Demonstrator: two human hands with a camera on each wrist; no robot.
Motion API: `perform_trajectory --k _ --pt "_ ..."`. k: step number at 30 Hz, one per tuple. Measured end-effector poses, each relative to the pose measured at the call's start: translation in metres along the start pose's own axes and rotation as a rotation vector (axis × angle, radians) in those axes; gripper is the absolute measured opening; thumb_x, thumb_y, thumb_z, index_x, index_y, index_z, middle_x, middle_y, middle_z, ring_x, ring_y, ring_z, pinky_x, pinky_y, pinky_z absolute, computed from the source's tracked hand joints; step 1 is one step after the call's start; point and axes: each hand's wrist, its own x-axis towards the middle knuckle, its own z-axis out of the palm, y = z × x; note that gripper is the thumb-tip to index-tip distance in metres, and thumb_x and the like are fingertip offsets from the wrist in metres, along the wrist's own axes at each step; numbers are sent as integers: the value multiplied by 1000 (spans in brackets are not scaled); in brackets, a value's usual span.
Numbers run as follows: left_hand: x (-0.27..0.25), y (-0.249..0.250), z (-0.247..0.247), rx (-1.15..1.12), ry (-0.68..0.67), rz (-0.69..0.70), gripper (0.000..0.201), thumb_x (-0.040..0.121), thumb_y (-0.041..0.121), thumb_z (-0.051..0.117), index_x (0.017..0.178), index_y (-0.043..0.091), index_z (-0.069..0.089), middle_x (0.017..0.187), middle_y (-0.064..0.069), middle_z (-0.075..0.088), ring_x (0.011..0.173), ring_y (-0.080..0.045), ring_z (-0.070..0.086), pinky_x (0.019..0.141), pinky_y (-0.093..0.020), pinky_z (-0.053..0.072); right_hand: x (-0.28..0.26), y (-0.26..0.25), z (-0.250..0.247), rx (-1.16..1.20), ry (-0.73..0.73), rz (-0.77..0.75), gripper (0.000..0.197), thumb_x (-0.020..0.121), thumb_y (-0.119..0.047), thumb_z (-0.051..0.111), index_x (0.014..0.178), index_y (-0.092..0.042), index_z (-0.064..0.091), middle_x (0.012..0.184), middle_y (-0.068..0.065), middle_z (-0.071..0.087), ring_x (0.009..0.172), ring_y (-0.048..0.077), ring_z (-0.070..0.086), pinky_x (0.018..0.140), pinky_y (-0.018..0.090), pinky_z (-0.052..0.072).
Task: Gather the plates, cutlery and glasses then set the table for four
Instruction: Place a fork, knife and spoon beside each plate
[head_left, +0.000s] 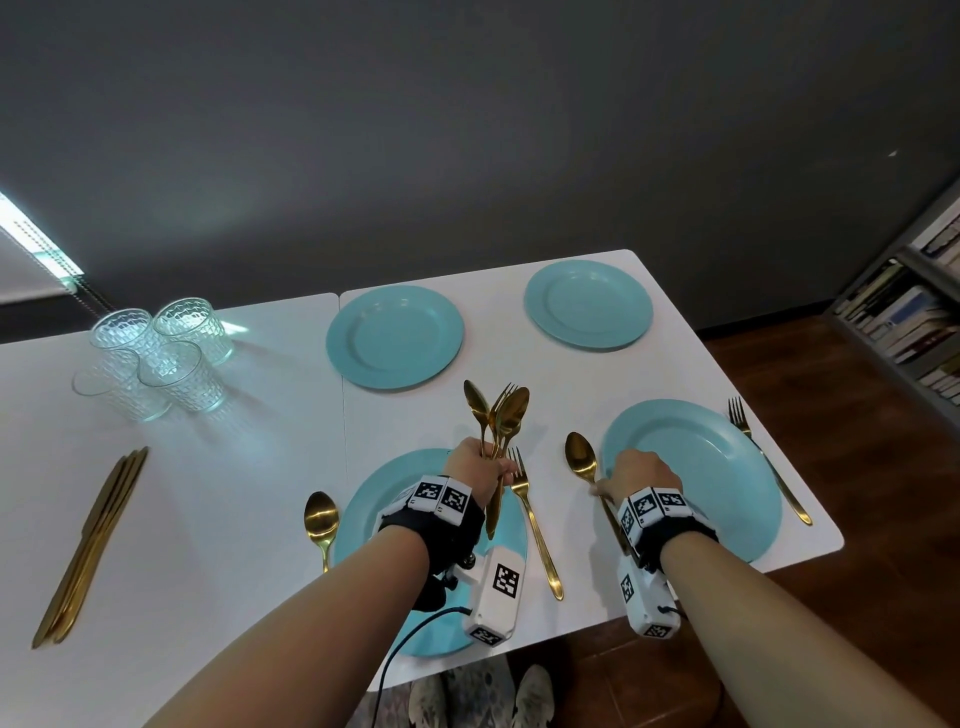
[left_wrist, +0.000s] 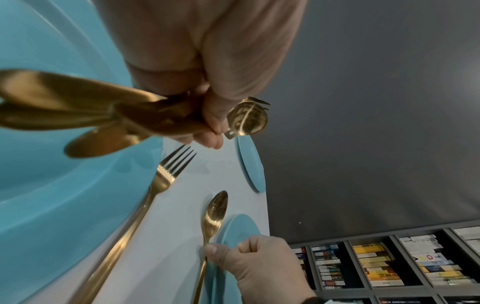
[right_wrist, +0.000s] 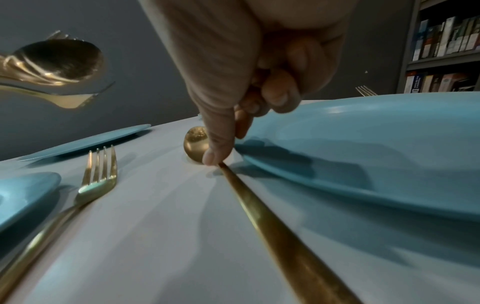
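A spoon was pinched by the right hand for alignment beside the plate; spare cutlery was gripped ready in the left hand.

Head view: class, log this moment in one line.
left hand: holds cutlery bundle | right hand: pinches spoon beside near-right plate

I'm looking at what reads as a home dining room: a white table fills the lower half of the head view, laid with teal plates, gold cutlery and patterned glasses. At the right edge stands a grey bookshelf packed with books, above wooden flooring and against a dark grey wall.
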Motion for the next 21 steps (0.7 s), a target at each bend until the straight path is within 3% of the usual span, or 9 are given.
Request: perform_trajectory --k 3,6,10,15,18,21 --pt "2 0 -2 -31 -2 -3 8 95 10 51 89 14 53 79 1 65 67 -8 58 67 -21 50 -6 -10 -7 32 43 -48 35 81 -47 67 84 -14 56 86 5 58 79 22 55 66 27 42" --pt "2 3 -5 -61 5 14 6 96 10 50 95 9 56 77 2 65 65 -7 58 63 -18 49 -15 -27 -17 142 72 -195 27 82 -45 66 86 -19 62 92 3 65 83 19 57 70 25 42" --pt "6 9 -12 -40 -2 34 15 96 10 50 82 10 56 76 3 66 68 -8 59 76 -25 51 -31 -57 -29 205 118 -497 21 88 -33 63 105 -22 70 107 -2 68 99 17 60 84 27 46" --pt "12 21 -25 8 -65 87 23 96 7 48 75 13 56 73 0 66 61 -8 57 68 -22 50 -36 -85 -36 152 151 -669 25 93 -28 56 114 -27 69 118 -6 65 111 16 57 90 25 43" --pt "18 28 -36 70 -120 120 30 96 4 45 70 12 57 70 -2 64 58 -9 55 64 -20 48 -36 -95 -40 18 183 -733 25 94 -28 52 112 -26 69 116 -5 64 110 17 56 87 28 46" --pt "24 34 -45 126 -144 137 27 95 1 44 72 12 49 68 -3 61 54 -10 52 53 -15 44 -34 -104 -44 -104 226 -792 25 96 -28 47 107 -23 69 111 -5 63 108 16 55 83 29 46"
